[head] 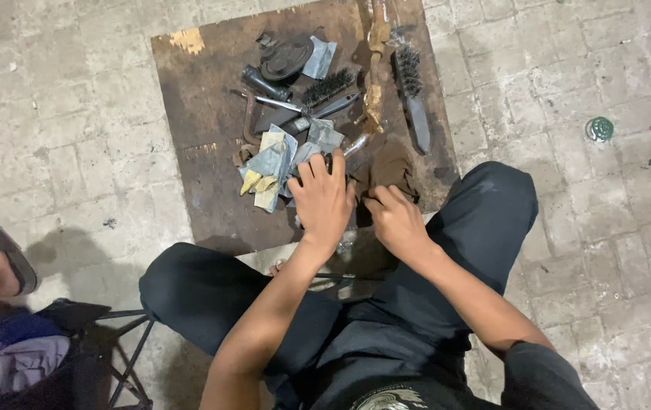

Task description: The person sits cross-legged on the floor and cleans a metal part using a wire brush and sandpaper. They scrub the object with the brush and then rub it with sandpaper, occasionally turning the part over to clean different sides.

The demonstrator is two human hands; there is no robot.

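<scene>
Seated over a dirty board (204, 152), we press our left hand (323, 199), fingers spread, on worn sandpaper scraps (274, 163); our right hand (395, 216) pinches a brown rag (394, 171), tools within reach.

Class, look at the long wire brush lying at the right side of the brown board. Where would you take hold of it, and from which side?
Take the long wire brush by its plain flat handle, the end nearer the person, coming from the right edge of the board. The bristles sit at the far end, and tools crowd its left side, while the handle lies bare and flat.
</scene>
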